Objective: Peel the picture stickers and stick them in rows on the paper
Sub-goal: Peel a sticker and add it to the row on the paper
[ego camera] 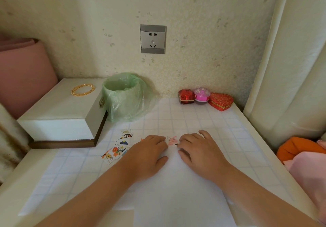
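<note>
The pink sticker (pixel 172 140) lies on the white paper (pixel 176 182) near its far edge, right between my two hands. My left hand (pixel 150 151) rests palm down on the paper, its fingers fairly straight and the tips touching the sticker's left edge. My right hand (pixel 197 149) is arched over the paper with bent fingers, their tips at the sticker's right edge; I cannot tell whether they pinch it or only press on it. The paper lies on a checked mat (pixel 211 121). Left of my left hand, a loose pile of picture stickers (pixel 118 147) sits on the mat. Behind that stand a bin lined with a green bag (pixel 123 94) and a white box (pixel 61 114) with gold bangles (pixel 82 89) on its lid. By the wall at the far right sit three small gift boxes (pixel 202 95), one of them heart-shaped, and a wall socket (pixel 153 39) is above them.
</note>
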`<action>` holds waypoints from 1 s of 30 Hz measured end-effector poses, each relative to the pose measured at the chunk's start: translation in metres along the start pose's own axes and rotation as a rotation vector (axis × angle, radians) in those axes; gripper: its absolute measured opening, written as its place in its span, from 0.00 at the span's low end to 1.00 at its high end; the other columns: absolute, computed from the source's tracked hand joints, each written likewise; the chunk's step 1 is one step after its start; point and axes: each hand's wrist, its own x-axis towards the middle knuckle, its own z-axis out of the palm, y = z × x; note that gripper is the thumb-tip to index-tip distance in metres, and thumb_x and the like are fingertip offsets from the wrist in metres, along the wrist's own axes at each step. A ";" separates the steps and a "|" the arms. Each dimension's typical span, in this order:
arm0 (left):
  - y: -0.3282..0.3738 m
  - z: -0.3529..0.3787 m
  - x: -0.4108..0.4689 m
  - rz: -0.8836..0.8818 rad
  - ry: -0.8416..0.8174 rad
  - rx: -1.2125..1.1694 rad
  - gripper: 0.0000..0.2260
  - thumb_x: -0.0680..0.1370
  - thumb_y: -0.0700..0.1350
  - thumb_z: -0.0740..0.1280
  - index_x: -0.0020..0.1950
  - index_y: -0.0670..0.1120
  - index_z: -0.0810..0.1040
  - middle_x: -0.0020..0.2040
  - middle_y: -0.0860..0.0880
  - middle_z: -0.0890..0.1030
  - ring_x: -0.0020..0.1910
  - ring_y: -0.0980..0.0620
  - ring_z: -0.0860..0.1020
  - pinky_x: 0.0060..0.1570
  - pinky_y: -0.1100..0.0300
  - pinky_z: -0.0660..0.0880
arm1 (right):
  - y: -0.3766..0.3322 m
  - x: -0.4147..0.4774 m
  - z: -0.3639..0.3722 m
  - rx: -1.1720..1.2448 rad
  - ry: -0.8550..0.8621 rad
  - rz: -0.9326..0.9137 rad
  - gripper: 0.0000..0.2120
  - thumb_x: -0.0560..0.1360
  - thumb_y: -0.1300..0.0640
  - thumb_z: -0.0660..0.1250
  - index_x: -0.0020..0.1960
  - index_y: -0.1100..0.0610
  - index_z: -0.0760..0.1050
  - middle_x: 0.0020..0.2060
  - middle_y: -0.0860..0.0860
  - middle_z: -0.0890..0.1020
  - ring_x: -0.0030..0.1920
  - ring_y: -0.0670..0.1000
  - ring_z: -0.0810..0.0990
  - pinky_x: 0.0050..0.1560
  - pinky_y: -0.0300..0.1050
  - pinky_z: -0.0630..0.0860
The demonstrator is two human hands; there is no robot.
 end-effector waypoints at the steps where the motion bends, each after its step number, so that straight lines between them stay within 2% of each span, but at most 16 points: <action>1: 0.000 0.000 -0.001 0.000 0.006 -0.012 0.25 0.76 0.59 0.52 0.63 0.47 0.77 0.69 0.48 0.74 0.68 0.48 0.72 0.61 0.56 0.73 | 0.000 0.002 -0.002 -0.016 0.001 -0.006 0.17 0.78 0.48 0.54 0.48 0.49 0.81 0.48 0.44 0.81 0.45 0.48 0.80 0.65 0.54 0.71; 4: 0.002 -0.005 -0.007 -0.003 0.024 -0.063 0.22 0.77 0.57 0.54 0.61 0.47 0.77 0.70 0.48 0.74 0.69 0.49 0.72 0.63 0.62 0.68 | -0.003 0.009 -0.009 -0.062 0.001 -0.006 0.12 0.75 0.48 0.60 0.42 0.51 0.80 0.42 0.45 0.81 0.39 0.49 0.79 0.63 0.58 0.72; 7: -0.002 -0.012 -0.016 -0.004 0.048 -0.103 0.18 0.78 0.54 0.58 0.64 0.48 0.75 0.69 0.50 0.73 0.68 0.51 0.71 0.64 0.60 0.69 | -0.011 0.019 -0.016 -0.048 -0.016 0.016 0.11 0.73 0.48 0.61 0.44 0.51 0.80 0.43 0.46 0.80 0.39 0.50 0.79 0.60 0.56 0.73; 10: -0.008 -0.023 -0.027 -0.056 0.078 -0.096 0.14 0.79 0.53 0.61 0.62 0.50 0.75 0.61 0.54 0.76 0.59 0.53 0.73 0.56 0.58 0.74 | -0.031 0.034 -0.023 0.023 -0.001 0.000 0.14 0.76 0.49 0.56 0.48 0.50 0.80 0.44 0.46 0.79 0.39 0.51 0.79 0.48 0.50 0.73; 13: -0.017 -0.033 -0.038 -0.178 0.124 -0.084 0.10 0.80 0.48 0.63 0.60 0.50 0.77 0.56 0.53 0.76 0.56 0.52 0.74 0.51 0.59 0.73 | -0.057 0.048 -0.031 0.138 -0.008 -0.028 0.09 0.77 0.52 0.62 0.51 0.50 0.80 0.46 0.47 0.80 0.38 0.52 0.78 0.40 0.48 0.72; 16: -0.033 -0.041 -0.051 -0.332 0.160 -0.067 0.12 0.80 0.42 0.62 0.64 0.48 0.75 0.58 0.51 0.75 0.57 0.51 0.73 0.50 0.61 0.72 | -0.084 0.060 -0.034 0.283 -0.091 -0.021 0.10 0.79 0.52 0.63 0.57 0.49 0.80 0.51 0.46 0.79 0.47 0.51 0.80 0.44 0.46 0.73; 20: -0.055 -0.045 -0.074 -0.477 0.111 -0.065 0.17 0.81 0.47 0.61 0.70 0.48 0.71 0.63 0.49 0.73 0.62 0.50 0.71 0.57 0.58 0.73 | -0.117 0.077 -0.025 0.340 -0.170 -0.020 0.13 0.80 0.48 0.63 0.62 0.48 0.79 0.56 0.47 0.78 0.54 0.51 0.79 0.50 0.45 0.74; 25: -0.065 -0.039 -0.090 -0.472 0.034 -0.101 0.24 0.78 0.54 0.66 0.72 0.48 0.71 0.64 0.51 0.71 0.64 0.51 0.67 0.64 0.58 0.68 | -0.138 0.083 -0.010 0.263 -0.227 -0.002 0.18 0.79 0.40 0.62 0.61 0.50 0.78 0.52 0.49 0.74 0.52 0.53 0.78 0.44 0.46 0.72; 30: -0.068 -0.038 -0.095 -0.454 0.104 -0.202 0.16 0.77 0.50 0.69 0.64 0.51 0.77 0.59 0.54 0.74 0.58 0.54 0.68 0.61 0.58 0.70 | -0.143 0.086 -0.008 0.400 -0.229 0.102 0.19 0.76 0.42 0.69 0.64 0.46 0.78 0.55 0.47 0.75 0.55 0.50 0.78 0.51 0.45 0.74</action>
